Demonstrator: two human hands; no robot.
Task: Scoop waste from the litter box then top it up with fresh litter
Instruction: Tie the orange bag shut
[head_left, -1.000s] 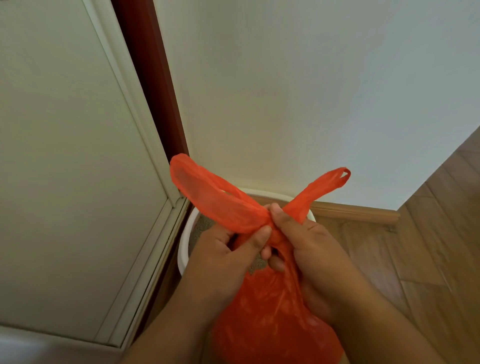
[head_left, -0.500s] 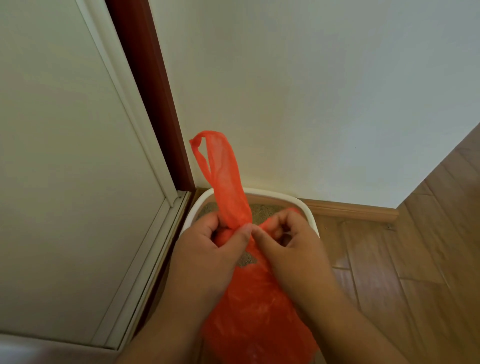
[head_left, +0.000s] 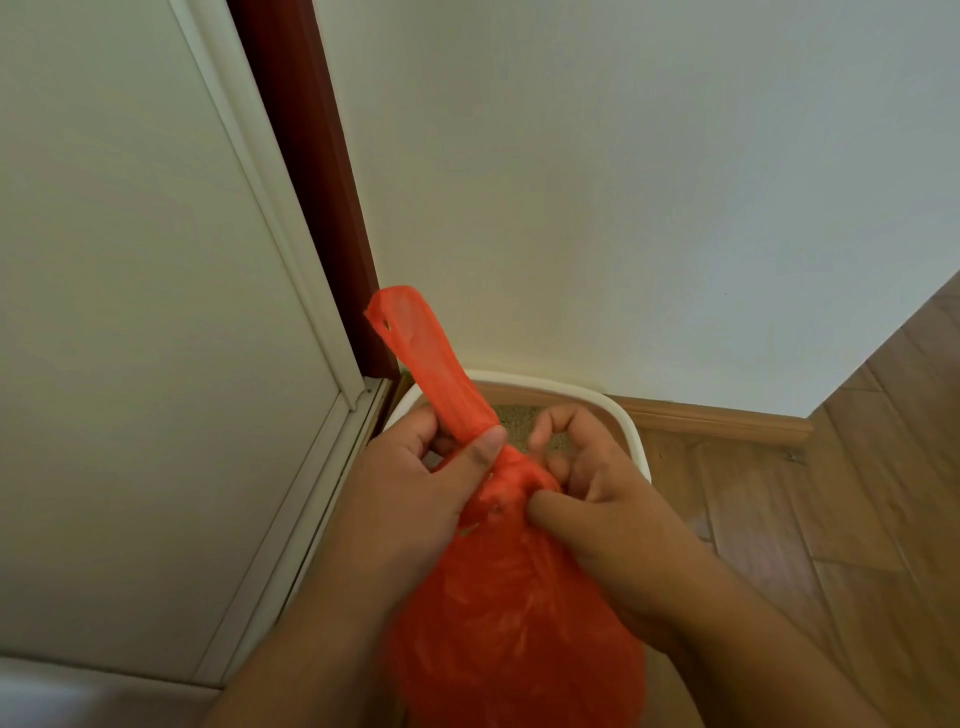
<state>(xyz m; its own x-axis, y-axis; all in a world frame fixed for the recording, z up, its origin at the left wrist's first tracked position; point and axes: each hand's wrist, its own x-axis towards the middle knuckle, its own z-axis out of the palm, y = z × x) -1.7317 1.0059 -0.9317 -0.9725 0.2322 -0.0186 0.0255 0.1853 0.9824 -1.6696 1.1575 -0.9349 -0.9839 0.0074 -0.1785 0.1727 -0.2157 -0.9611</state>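
White wall (head_left: 623, 182), unmarked orange bag (head_left: 519, 613)

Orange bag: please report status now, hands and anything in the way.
Left hand pinches one handle upright. Right hand works the knot. Orange bag held above litter box. Nothing in the way.

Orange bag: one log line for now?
orange bag | being knotted | left hand grips handle | right hand pinches knot | litter box behind
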